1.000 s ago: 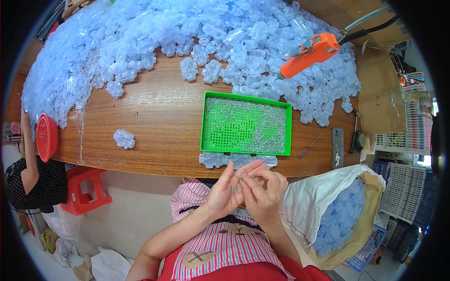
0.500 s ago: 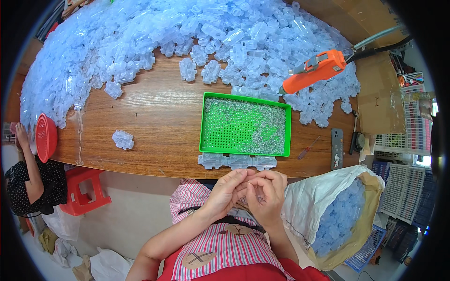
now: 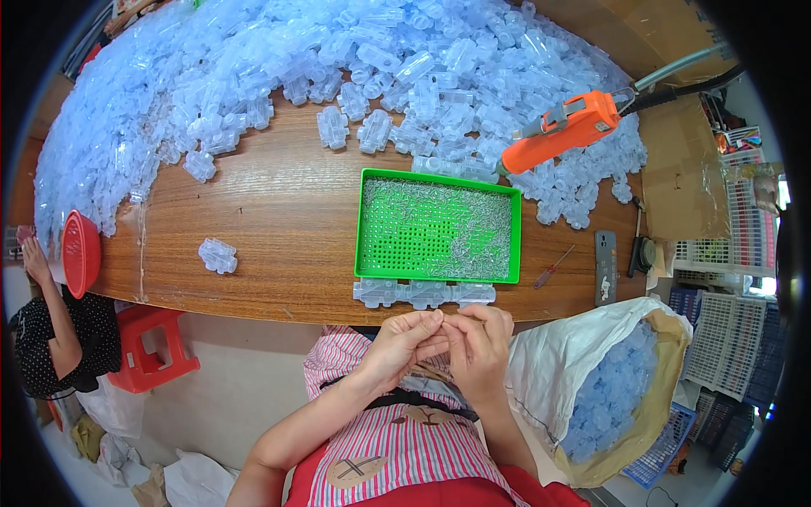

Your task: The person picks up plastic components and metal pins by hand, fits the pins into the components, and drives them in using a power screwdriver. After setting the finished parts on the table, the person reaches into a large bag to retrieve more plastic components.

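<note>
My left hand (image 3: 402,345) and my right hand (image 3: 480,348) meet in front of my apron at the table's near edge. Thumb and fingers of each are pinched, and the fingertips touch or nearly touch. Whatever they hold is too small to make out, if anything is there. Just beyond them lies a row of clear plastic cases (image 3: 425,293). Behind that row, a green perforated tray (image 3: 358,232) holds many small silvery screws (image 3: 481,253), thickest along its far and right sides.
An orange electric screwdriver (image 3: 564,131) hangs over the right of the table, before a big heap of clear plastic parts (image 3: 279,51). A small screwdriver (image 3: 553,269) and a phone (image 3: 606,266) lie right. A filled sack (image 3: 541,363) stands beside me; a co-worker's arm (image 3: 55,308) shows left.
My fingers have shifted: the fingertips now come together in a higher pinch, and the right fingers have straightened a little. The view has moved slightly. The co-worker's hand has moved a little.
</note>
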`<state>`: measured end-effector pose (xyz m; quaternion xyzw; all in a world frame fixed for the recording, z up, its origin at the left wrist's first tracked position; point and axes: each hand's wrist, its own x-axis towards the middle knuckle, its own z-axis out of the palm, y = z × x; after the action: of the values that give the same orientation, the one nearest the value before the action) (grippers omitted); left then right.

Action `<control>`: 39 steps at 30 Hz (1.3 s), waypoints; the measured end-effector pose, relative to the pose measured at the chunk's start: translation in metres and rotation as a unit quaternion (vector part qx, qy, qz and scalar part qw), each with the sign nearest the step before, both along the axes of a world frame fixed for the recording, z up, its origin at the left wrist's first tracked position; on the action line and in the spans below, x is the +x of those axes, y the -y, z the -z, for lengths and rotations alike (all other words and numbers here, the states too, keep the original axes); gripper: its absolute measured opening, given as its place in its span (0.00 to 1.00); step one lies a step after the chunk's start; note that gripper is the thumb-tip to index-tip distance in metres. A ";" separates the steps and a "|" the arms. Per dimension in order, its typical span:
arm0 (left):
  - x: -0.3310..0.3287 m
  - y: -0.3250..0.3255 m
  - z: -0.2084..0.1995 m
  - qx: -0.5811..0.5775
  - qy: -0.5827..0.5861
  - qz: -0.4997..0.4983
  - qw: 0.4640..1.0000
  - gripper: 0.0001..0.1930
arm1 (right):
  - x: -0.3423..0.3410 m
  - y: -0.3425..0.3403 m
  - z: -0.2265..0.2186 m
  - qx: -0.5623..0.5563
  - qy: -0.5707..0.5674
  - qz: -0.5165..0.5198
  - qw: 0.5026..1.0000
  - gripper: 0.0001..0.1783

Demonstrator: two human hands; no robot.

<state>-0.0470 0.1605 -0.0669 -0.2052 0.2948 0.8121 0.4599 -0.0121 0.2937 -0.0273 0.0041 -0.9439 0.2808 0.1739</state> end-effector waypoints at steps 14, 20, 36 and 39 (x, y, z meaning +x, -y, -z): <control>-0.001 0.003 -0.001 0.004 0.002 -0.009 1.000 0.13 | -0.001 0.000 0.000 -0.176 0.059 0.044 0.982 0.08; -0.008 0.009 -0.006 -0.035 -0.016 0.069 0.997 0.12 | 0.002 -0.001 -0.006 -0.107 0.074 0.030 0.991 0.07; -0.007 0.006 -0.009 0.011 0.026 -0.019 0.999 0.12 | 0.003 0.001 -0.008 -0.121 0.070 0.023 0.990 0.13; -0.006 0.002 -0.009 -0.003 0.011 -0.020 1.000 0.12 | 0.003 0.003 -0.005 -0.071 0.048 0.034 0.996 0.13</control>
<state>-0.0535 0.1584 -0.0579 -0.2210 0.2880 0.8181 0.4459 -0.0093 0.2909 -0.0219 -0.0538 -0.9284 0.3412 0.1372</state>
